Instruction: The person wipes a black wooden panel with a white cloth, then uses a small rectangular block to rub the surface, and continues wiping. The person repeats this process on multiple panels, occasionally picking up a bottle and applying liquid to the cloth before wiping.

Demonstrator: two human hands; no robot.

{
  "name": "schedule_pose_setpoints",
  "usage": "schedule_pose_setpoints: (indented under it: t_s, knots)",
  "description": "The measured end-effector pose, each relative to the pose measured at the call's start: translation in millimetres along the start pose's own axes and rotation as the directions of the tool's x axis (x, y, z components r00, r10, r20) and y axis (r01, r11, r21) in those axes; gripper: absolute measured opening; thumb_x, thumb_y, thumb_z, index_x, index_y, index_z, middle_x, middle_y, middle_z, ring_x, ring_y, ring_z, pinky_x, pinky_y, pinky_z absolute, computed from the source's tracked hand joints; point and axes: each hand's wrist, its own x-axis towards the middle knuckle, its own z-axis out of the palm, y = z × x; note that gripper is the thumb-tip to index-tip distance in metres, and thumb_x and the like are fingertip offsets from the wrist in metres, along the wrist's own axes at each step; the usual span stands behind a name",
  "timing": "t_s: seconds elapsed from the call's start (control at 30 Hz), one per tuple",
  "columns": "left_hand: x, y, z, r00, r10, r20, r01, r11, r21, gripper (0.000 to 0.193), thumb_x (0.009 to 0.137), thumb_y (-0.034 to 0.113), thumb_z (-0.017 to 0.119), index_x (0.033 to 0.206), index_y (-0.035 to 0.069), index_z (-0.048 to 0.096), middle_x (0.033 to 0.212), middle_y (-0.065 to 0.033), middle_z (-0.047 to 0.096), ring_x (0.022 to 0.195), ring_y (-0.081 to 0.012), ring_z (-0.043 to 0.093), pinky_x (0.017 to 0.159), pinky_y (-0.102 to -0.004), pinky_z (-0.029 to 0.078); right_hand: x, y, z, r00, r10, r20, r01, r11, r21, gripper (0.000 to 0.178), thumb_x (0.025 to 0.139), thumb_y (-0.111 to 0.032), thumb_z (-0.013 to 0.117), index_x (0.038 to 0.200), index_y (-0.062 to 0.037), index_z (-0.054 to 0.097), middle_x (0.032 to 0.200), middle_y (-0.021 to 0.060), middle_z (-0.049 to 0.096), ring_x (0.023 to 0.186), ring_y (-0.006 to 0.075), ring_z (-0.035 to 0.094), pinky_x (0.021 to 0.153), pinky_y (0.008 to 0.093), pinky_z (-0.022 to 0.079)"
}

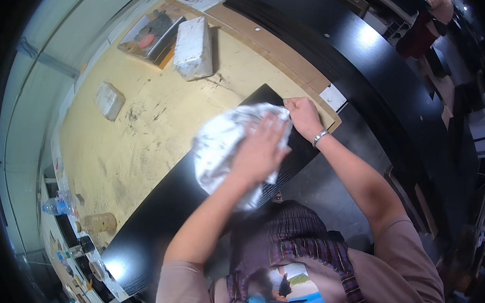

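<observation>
A long black board (163, 212) with a fine grain and glossy reflections lies slantwise along the near side of a worn yellowish worktable (142, 141). On top of it is a crumpled white cloth (220, 147) with dark smudges. My left hand (262, 150) lies flat on the cloth and presses it against the board, fingers stretched out and a little blurred. Closed round the board's edge near its far right end is my right hand (304, 117), with a metal band on the wrist. The cloth hides the middle of the board.
Farther back stand a white wrapped block (192, 49), a smaller whitish block (109, 101) and an open box (149, 38) of odds and ends. A jar (100, 223) and a plastic bottle (57, 206) stand at left. Large black panels (353, 50) lie stacked at right; another person (439, 11) is beyond them.
</observation>
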Motion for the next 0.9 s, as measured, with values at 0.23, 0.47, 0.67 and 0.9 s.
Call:
schedule_pose_setpoints:
  t_s: [0.23, 0.47, 0.67, 0.9]
  knots:
    - [34.0, -2.2, 9.8, 0.995, 0.029, -0.095, -0.017, 0.992, 0.126, 0.067, 0.098, 0.04, 0.056, 0.154, 0.007, 0.039, 0.158, -0.0164, 0.042, 0.15, -0.034, 0.032, 0.121, -0.0602, 0.02, 6.7, 18.2, 8.8, 0.993, 0.107, -0.052, -0.094, 0.976, 0.197, 0.068, 0.106, -0.051, 0.042, 0.084, 0.0076, 0.071, 0.079, 0.0189, 0.071, 0.079, 0.0304, 0.067, 0.078, 0.0401, 0.051]
    - [-43.2, 25.6, -11.2, 0.951, 0.29, 0.106, -0.273, 0.95, -0.149, 0.07, 0.092, 0.035, 0.066, 0.152, 0.009, 0.042, 0.155, -0.0148, 0.044, 0.15, -0.032, 0.032, 0.12, -0.0593, 0.024, 6.3, 19.2, 7.4, 0.996, 0.065, -0.069, -0.04, 0.949, 0.312, 0.057, 0.1, -0.044, 0.051, 0.077, 0.0045, 0.069, 0.072, 0.0218, 0.067, 0.074, 0.0358, 0.068, 0.072, 0.0439, 0.05]
    - [-54.6, 63.6, 5.5, 0.949, 0.299, 0.1, -0.29, 0.952, -0.096, 0.065, 0.088, 0.017, 0.064, 0.15, 0.01, 0.045, 0.157, -0.0101, 0.043, 0.149, -0.0291, 0.034, 0.12, -0.0596, 0.025, 7.4, 19.3, 9.3, 1.0, -0.021, 0.008, 0.018, 0.976, 0.219, 0.024, 0.088, -0.022, 0.073, 0.091, 0.0017, 0.072, 0.081, 0.0188, 0.073, 0.077, 0.0308, 0.071, 0.074, 0.0402, 0.054]
    - [-87.9, 61.5, 1.8, 0.976, 0.207, 0.071, -0.19, 0.963, -0.193, 0.074, 0.079, 0.002, 0.062, 0.151, 0.01, 0.044, 0.158, -0.0134, 0.04, 0.15, -0.0322, 0.033, 0.12, -0.0614, 0.024, 22.9, 16.2, -15.0, 0.978, -0.088, 0.191, 0.06, 0.987, 0.148, 0.029, 0.087, -0.021, 0.075, 0.097, 0.0057, 0.073, 0.079, 0.0172, 0.073, 0.077, 0.0225, 0.07, 0.074, 0.0363, 0.054]
